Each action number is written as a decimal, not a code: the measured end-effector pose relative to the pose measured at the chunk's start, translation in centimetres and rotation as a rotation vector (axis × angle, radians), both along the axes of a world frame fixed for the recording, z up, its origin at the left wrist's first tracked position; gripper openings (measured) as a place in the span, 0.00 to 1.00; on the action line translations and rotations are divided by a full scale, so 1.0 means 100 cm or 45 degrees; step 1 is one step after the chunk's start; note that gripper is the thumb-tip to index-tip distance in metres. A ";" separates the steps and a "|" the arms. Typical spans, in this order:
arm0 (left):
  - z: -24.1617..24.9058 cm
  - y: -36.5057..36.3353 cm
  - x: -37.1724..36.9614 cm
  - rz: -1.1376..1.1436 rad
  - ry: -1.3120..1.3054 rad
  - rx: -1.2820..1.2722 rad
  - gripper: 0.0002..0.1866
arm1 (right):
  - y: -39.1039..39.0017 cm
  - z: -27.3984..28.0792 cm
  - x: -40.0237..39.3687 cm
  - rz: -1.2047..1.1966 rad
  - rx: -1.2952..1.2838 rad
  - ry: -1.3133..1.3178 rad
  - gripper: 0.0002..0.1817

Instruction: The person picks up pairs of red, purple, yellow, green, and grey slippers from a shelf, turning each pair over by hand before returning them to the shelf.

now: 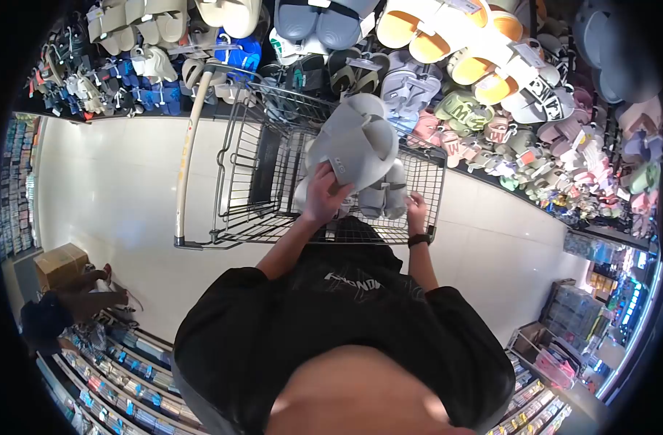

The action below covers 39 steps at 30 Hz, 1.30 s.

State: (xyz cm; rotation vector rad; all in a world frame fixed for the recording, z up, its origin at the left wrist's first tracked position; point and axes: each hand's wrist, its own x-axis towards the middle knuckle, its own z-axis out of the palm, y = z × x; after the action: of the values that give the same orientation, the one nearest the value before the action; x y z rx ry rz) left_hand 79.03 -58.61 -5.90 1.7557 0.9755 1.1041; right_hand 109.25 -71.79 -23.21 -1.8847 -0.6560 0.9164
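Observation:
A pair of light grey slides point(357, 148) is in my left hand point(326, 194), its fingers closed at the heel end. The pair is raised over the wire shopping cart point(244, 210). Below it, inside the cart, a pair of darker grey sandals point(384, 199) lies partly covered. My right hand point(416, 209), with a dark band at the wrist, is by the cart's near right side, close to those sandals. Its fingers are curled together, and what they grip, if anything, cannot be made out. More pale footwear in the cart is mostly hidden behind my left hand.
Racks of hanging slippers point(400, 80) run along the far side, right behind the cart. The cart's long handle bar point(190, 159) stands at the left. A cardboard box point(61, 266) and another person point(52, 319) are at lower left. Shelves of packaged goods point(121, 377) lie behind me.

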 end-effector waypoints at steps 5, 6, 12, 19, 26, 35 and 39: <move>0.046 -0.005 0.006 -0.239 -0.215 0.080 0.16 | 0.074 0.114 -0.056 0.262 0.297 0.117 0.32; 0.055 -0.012 0.010 -0.271 -0.276 -0.002 0.16 | 0.072 0.121 -0.059 0.244 0.315 0.171 0.32; 0.088 -0.037 0.035 -0.484 -0.338 0.233 0.19 | 0.039 0.144 -0.081 0.151 0.377 0.453 0.30; 0.112 -0.065 0.073 -0.605 -0.239 0.544 0.18 | -0.003 0.150 -0.081 0.104 0.453 0.666 0.29; 0.102 -0.118 0.115 -0.748 -0.112 0.510 0.14 | -0.039 0.149 -0.052 0.043 0.567 0.843 0.27; 0.087 -0.146 0.101 -0.389 -0.052 0.520 0.12 | -0.116 0.131 -0.025 -0.090 0.633 1.078 0.25; 0.077 -0.146 0.126 -0.203 0.074 0.492 0.17 | -0.140 0.126 -0.016 -0.139 0.667 1.149 0.25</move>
State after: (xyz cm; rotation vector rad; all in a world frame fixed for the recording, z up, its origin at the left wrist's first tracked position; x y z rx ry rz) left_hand 91.65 -73.23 1.82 2.1441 0.6710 1.2006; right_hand 107.63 -85.75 -10.63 -0.8876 -0.1927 1.2396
